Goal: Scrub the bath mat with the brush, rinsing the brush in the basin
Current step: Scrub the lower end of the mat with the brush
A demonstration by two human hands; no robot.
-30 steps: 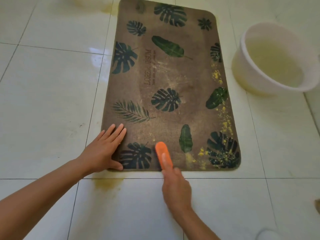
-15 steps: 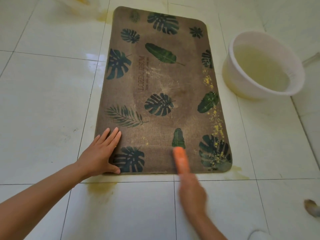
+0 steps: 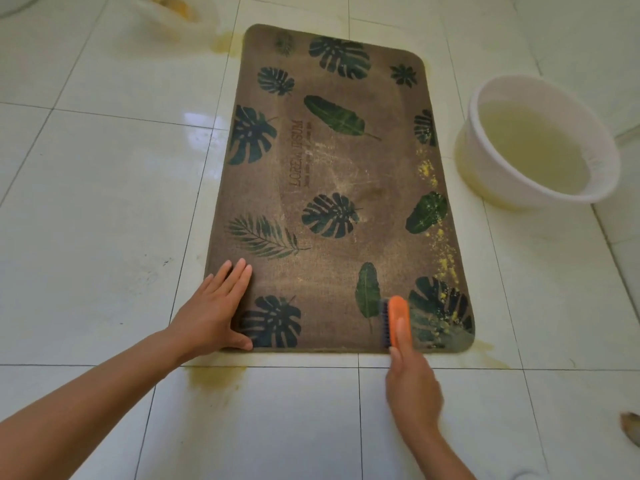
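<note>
Two bare hands are seen at the near end of the bath mat (image 3: 332,161), which is laid flat on the white tiled floor (image 3: 86,202). The left hand (image 3: 214,313) is pressed flat, fingers straight, on the mat's near left corner. The orange brush (image 3: 396,315) is gripped by the right hand (image 3: 412,386) and set bristles-down near the mat's near right corner, between a slim green leaf print and a large dark one. Yellow specks (image 3: 441,258) are scattered along the mat's right edge. The white basin (image 3: 540,81), filled with cloudy yellowish water, is stood on the floor beside the mat's far right side. Yellowish stains (image 3: 214,375) are seen on the tiles by the near edge.
</note>
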